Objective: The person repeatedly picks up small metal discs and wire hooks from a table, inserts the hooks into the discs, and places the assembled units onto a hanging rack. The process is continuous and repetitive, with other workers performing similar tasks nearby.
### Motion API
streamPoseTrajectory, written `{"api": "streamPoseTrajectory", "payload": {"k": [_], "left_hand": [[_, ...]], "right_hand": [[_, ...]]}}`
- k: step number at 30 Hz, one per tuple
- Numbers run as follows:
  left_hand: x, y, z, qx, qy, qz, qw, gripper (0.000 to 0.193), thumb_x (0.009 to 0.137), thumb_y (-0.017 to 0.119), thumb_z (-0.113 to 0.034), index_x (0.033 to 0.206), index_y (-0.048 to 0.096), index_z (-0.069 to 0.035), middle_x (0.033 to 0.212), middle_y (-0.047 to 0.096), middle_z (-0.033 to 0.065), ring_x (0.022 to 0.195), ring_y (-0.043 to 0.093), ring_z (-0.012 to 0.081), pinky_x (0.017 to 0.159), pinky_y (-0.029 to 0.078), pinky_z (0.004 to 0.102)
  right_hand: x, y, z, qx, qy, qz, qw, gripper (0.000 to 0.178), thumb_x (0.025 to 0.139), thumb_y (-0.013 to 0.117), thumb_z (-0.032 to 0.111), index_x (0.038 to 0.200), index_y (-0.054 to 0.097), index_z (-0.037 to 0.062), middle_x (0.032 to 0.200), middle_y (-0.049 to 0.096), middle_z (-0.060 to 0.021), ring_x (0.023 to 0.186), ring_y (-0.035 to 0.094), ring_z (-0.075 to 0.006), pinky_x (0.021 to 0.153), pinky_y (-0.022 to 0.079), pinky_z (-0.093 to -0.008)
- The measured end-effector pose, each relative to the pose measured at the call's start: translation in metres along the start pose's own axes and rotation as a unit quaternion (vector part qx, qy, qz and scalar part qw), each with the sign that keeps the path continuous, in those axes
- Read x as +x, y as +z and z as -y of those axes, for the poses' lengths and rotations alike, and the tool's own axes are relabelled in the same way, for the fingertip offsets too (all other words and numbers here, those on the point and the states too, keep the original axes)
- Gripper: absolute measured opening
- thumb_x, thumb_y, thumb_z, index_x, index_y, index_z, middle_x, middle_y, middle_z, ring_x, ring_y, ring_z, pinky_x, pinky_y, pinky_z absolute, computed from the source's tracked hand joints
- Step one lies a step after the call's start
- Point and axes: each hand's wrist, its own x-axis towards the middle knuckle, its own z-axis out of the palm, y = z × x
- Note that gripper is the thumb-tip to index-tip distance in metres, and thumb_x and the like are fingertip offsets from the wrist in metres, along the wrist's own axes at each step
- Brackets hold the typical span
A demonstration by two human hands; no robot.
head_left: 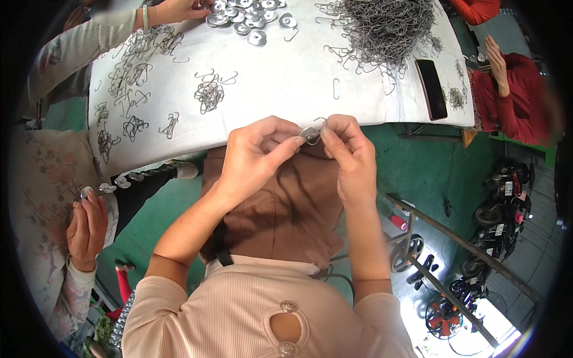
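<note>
Green floor (pixel 418 152) around you, white table (pixel 274 89) across the upper frame. Mid-frame, your left hand (pixel 259 149) pinches a small silver piece (pixel 308 133), your right hand (pixel 352 158) pinches a wire hook (pixel 320 120) at it. Past that: little hook pile (pixel 209 98) upper left, phone (pixel 431 89) upper right, huge hook heap (pixel 394 30) up top.

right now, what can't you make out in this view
Head view: ends of the small metal piece, covered by the left hand and right hand.
Head view: far end of the pile of wire hooks, cut off by the upper edge.
Head view: part of a co-worker's hand, beyond the upper edge.
</note>
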Motion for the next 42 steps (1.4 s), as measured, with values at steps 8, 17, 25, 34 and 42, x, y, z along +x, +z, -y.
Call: {"api": "streamPoseTrajectory", "payload": {"k": [8,17,25,34,42], "left_hand": [[0.034,-0.013,0.002,0.189,0.121,-0.03,0.974,0.019,0.084,0.067,-0.012,0.095,0.066,0.003,0.086,0.068,0.0141,0.072,0.064,0.021,0.066,0.052,0.0292],[0.166,-0.057,0.03,0.531,0.112,-0.19,0.818,0.028,0.083,0.068,-0.023,0.097,0.062,0.0,0.098,0.062,0.0168,0.088,0.061,0.0327,0.077,0.049,0.0428],[0.139,-0.025,0.018,0.278,0.109,-0.012,0.954,0.025,0.084,0.068,-0.019,0.102,0.065,-0.003,0.088,0.069,0.0076,0.081,0.064,0.016,0.073,0.05,0.0298],[0.035,0.008,-0.034,0.068,0.028,0.078,0.994,0.018,0.085,0.064,-0.004,0.102,0.067,0.001,0.087,0.069,0.008,0.08,0.064,0.0119,0.072,0.052,0.0249],[0.018,0.007,-0.034,0.124,0.079,0.042,0.988,0.017,0.083,0.064,-0.002,0.099,0.067,0.002,0.089,0.07,0.0115,0.079,0.069,0.0177,0.071,0.055,0.0272]], "right_hand": [[-0.008,0.018,-0.011,-0.119,-0.206,-0.097,0.967,0.009,0.089,0.058,0.009,0.094,0.054,0.0031,0.106,0.05,-0.0068,0.079,0.043,-0.0125,0.072,0.04,-0.0242],[-0.011,0.017,-0.02,-0.087,-0.212,-0.095,0.969,0.009,0.086,0.06,0.007,0.093,0.055,0.0042,0.105,0.05,-0.0081,0.08,0.042,-0.0144,0.072,0.039,-0.0257],[-0.014,0.016,-0.024,-0.108,-0.204,-0.11,0.967,0.009,0.085,0.061,0.007,0.092,0.056,0.0046,0.104,0.051,-0.0089,0.086,0.047,-0.0178,0.07,0.039,-0.0276],[-0.017,0.016,-0.023,-0.162,-0.189,-0.124,0.96,0.009,0.085,0.063,0.009,0.09,0.058,0.004,0.102,0.051,-0.0099,0.091,0.049,-0.0216,0.072,0.04,-0.0302],[-0.014,0.006,-0.018,-0.241,-0.213,-0.082,0.943,0.012,0.085,0.065,0.013,0.09,0.059,0.004,0.104,0.053,-0.0093,0.095,0.053,-0.0226,0.077,0.045,-0.0319]]}}
